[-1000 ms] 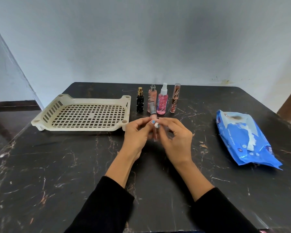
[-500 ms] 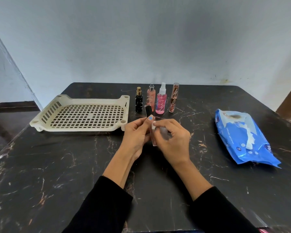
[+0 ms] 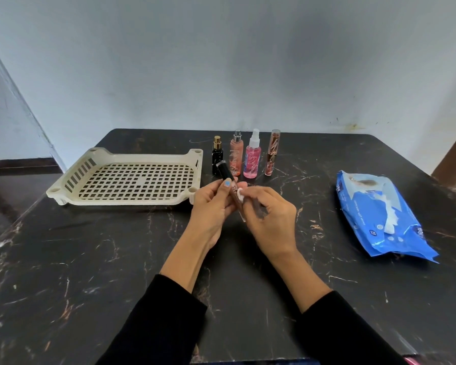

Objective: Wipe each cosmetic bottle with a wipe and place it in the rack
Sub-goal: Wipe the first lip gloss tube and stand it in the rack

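My left hand (image 3: 213,206) grips a slim lip-gloss tube (image 3: 228,179) with a black cap, tilted so the cap points up and to the left. My right hand (image 3: 270,219) pinches a small white wipe (image 3: 240,194) against the tube's lower body. Behind the hands stand a small black bottle with a gold cap (image 3: 217,155), a peach spray bottle (image 3: 236,152), a pink spray bottle (image 3: 252,158) and a thin copper tube (image 3: 272,152). A cream slotted rack (image 3: 127,177), nothing in it, lies to the left.
A blue pack of wet wipes (image 3: 379,217) lies at the right on the black marble table (image 3: 90,259), with a wipe sticking out of its opening. A pale wall stands close behind the table.
The tube has tilted further to the left in my left hand. My right hand with the wipe has slid lower along the tube's body.
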